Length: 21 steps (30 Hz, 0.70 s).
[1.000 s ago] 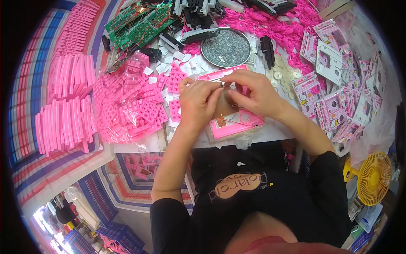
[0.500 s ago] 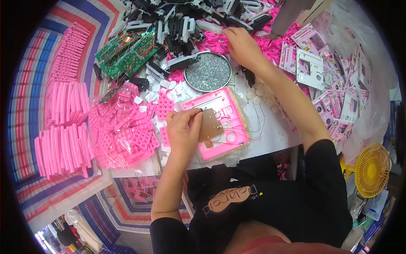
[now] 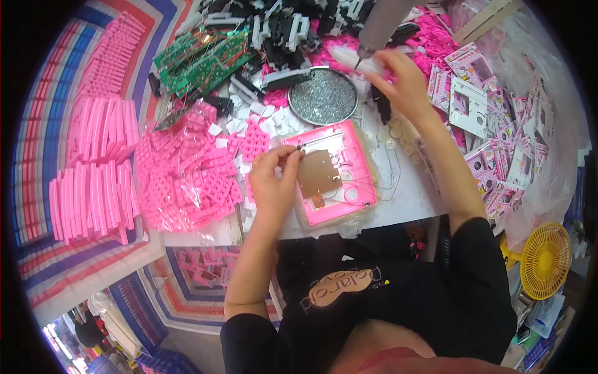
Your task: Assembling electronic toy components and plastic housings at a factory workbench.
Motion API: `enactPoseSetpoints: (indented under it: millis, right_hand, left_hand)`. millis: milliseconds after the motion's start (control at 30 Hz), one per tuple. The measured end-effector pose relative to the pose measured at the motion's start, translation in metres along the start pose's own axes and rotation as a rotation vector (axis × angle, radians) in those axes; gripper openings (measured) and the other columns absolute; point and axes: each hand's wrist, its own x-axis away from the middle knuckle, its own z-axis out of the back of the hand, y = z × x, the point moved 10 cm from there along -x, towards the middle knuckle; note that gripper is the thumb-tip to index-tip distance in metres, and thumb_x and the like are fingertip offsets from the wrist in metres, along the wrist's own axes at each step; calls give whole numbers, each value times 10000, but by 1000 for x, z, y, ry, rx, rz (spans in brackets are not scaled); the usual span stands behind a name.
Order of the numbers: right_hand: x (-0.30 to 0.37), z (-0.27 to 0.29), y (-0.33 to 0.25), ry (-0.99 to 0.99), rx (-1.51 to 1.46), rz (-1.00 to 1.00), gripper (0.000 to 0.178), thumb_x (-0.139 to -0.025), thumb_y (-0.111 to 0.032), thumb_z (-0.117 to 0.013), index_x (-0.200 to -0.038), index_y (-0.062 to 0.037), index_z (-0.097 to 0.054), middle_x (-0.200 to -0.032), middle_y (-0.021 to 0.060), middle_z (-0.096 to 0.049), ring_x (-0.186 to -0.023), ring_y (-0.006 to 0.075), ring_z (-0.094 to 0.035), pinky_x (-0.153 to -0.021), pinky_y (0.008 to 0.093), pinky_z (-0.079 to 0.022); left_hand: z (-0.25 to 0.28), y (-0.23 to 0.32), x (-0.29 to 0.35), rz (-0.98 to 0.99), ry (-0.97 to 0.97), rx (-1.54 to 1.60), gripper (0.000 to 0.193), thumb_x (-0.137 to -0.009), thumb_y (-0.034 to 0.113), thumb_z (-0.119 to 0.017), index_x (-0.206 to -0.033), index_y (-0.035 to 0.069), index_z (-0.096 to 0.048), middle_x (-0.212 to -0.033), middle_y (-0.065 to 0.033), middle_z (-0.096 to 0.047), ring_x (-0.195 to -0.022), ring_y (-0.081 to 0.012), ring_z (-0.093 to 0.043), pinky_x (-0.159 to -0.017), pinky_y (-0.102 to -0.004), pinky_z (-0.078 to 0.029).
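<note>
A pink plastic casing lies in front of me on a clear wrapping, with a brown circuit board over its left part. At the board's upper left corner, my left hand pinches a small dark part between thumb and fingers. My right hand is raised beyond the casing, its thumb and fingers closed on a whitish, elongated piece, blurred by motion. Above that piece hangs a grey powered screwdriver, its thin tip pointing down. A round metal dish of small silvery screws stands behind the casing.
Pink button pads pile up at left, beside stacked pink panels. Green circuit boards and black-and-white parts crowd the back. Printed face plates heap at right, above a yellow fan.
My right hand has drawn back toward me and to the right, bringing the whitish piece away from the heap. My left hand stays at the board's corner. The view has shifted slightly.
</note>
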Motion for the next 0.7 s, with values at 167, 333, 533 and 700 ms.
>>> enactPoseSetpoints:
  millis: [167, 333, 533, 700]
  right_hand:
    - [86, 23, -74, -303, -294, 115, 452, -784, -167, -821, -1185, -18, -676, -1071, 136, -667, -918, 295, -661, -803, 359, -539]
    - [93, -24, -127, -419, -263, 234, 447, -748, -140, -806, -1151, -38, -641, -1101, 133, -624, -990, 327, -611, -850, 396, -519]
    - [80, -36, -136, -524, -348, 171, 457, -757, -170, -797, -1156, -44, -611, -1098, 125, -598, -1087, 337, -566, -940, 429, -477]
    - [84, -46, -141, -565, -394, 263, 517, -749, -151, -798, -1224, -63, -614, -1096, 125, -594, -1051, 335, -568, -941, 437, -471]
  left_hand:
    - [-7, 27, -10, -212, -107, -102, 75, -850, 100, -768, -915, 74, -741, -829, -48, -723, -729, -184, -605, -811, -340, -426]
    - [-24, 53, -17, -398, -376, -228, 84, -844, 82, -765, -920, 53, -743, -840, -57, -722, -724, -213, -626, -792, -346, -461]
    - [-31, 56, -23, -435, -629, -365, 107, -806, 89, -769, -903, 62, -732, -814, -64, -711, -729, -252, -636, -760, -376, -469]
    - [-34, 72, -15, -623, -654, -399, 154, -785, 95, -763, -937, 87, -740, -825, -73, -702, -771, -284, -651, -770, -404, -481]
